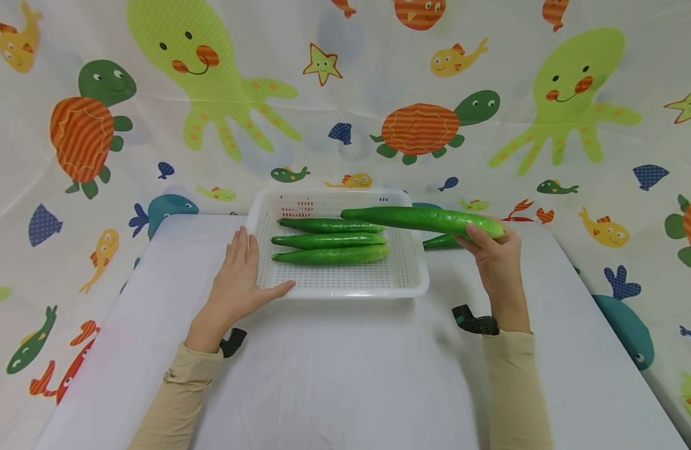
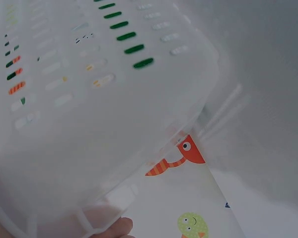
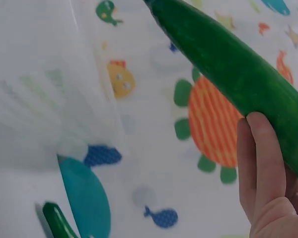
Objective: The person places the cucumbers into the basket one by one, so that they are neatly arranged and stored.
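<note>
In the head view, my right hand (image 1: pixel 498 253) grips a long green cucumber (image 1: pixel 413 219) by its right end. The cucumber's other end reaches over the white plastic basket (image 1: pixel 345 292). Three cucumbers (image 1: pixel 329 242) lie side by side inside that basket. Against the basket's left side rests my left hand (image 1: pixel 238 275), fingers straight and thumb spread along the front rim. The left wrist view shows the slotted basket wall (image 2: pixel 99 148) close up, with a few fingertips (image 2: pixel 116 229) below. In the right wrist view, fingers (image 3: pixel 268 153) press on the cucumber (image 3: pixel 233 69).
Another cucumber (image 1: pixel 442 242) lies on the white table (image 1: pixel 345 375) right of the basket, partly hidden behind the right hand and held cucumber. A curtain (image 1: pixel 345 112) printed with sea animals hangs behind the table. Both wrists wear small black cameras (image 1: pixel 476 321).
</note>
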{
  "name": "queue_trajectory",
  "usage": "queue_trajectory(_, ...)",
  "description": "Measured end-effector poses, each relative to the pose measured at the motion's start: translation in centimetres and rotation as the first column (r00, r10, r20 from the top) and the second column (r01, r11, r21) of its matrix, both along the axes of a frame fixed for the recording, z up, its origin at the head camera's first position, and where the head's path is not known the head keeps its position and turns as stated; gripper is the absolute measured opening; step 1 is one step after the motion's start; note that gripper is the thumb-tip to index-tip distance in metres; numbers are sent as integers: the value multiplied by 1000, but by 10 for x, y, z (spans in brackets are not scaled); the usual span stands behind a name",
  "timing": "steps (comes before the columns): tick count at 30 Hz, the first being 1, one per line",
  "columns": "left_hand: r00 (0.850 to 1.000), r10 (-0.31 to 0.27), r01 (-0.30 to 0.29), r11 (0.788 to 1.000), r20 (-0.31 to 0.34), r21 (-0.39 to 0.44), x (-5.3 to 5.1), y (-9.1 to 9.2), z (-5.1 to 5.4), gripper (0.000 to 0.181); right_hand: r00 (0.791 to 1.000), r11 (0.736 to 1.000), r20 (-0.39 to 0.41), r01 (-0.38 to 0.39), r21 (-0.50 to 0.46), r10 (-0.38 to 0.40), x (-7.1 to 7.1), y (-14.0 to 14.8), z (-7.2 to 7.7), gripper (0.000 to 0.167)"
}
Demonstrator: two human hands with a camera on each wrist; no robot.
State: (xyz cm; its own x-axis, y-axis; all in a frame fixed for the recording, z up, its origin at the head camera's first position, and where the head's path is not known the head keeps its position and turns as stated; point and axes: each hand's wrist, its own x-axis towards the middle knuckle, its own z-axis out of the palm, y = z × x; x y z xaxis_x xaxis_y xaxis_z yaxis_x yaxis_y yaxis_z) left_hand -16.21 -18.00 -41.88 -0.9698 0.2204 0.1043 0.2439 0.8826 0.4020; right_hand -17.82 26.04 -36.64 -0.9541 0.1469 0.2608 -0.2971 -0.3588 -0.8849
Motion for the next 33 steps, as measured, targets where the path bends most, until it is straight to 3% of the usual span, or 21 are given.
queue_trajectory(8, 1000, -5, 5, 1000, -1, 3, 0, -1, 0, 127, 993, 985, 85, -99, 141, 87, 3, -45, -1, 21)
queue_trajectory(21, 1000, -11, 11, 1000, -6, 15, 1, -2, 0, 126, 977, 884, 188, -178, 432, 105, 0, -80, -24, 37)
queue_trajectory(33, 1000, -11, 12, 1000, -10, 22, 2, -1, 1, 125, 974, 814, 194, -209, 542, 121, 0, -97, -34, 38)
